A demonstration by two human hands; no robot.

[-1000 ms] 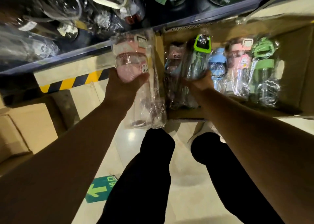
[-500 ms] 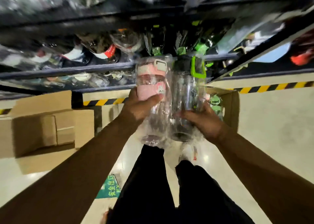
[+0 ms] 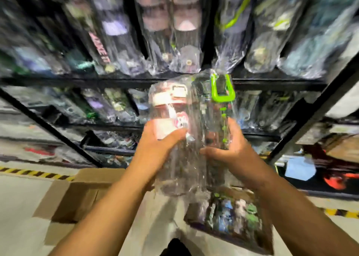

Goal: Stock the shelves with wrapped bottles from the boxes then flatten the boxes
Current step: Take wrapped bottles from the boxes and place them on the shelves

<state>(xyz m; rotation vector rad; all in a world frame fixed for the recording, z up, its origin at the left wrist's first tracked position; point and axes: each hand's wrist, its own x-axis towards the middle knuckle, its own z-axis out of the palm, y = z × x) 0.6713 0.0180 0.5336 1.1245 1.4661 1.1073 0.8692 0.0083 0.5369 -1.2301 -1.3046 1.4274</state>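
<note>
Both bottles have risen from box level to the front of the shelves since a second ago, and the view now tilts up at the racking.

Left grip [image 3: 155, 145] holds the pink bottle [image 3: 169, 108], fingers curled round its wrapped body, thumb across the front. Right grip [image 3: 231, 151] holds the green-handled bottle [image 3: 221, 98] the same way. The two bottles touch side by side, caps toward the shelf rail [image 3: 97, 80]. They are in front of the rail and not yet on any shelf.

Above the rail the shelf is packed with a row of wrapped bottles [image 3: 184, 32]; a dark gap shows between two of them. An open box [image 3: 229, 219] with more wrapped bottles sits on the floor below the right forearm. A second cardboard box [image 3: 77, 191] lies to the left. The frame is motion-blurred and fine detail is unreadable.

Risks, as judged:
- The loose, slick wrap could let a bottle slide within the hold.
- A wrap tail may snag on the rail.
- Pushing into the crowded row could dislodge a neighbour, which would drop toward the box or floor.
- Carrying two at once leaves no spare hand to steady the row.
</note>
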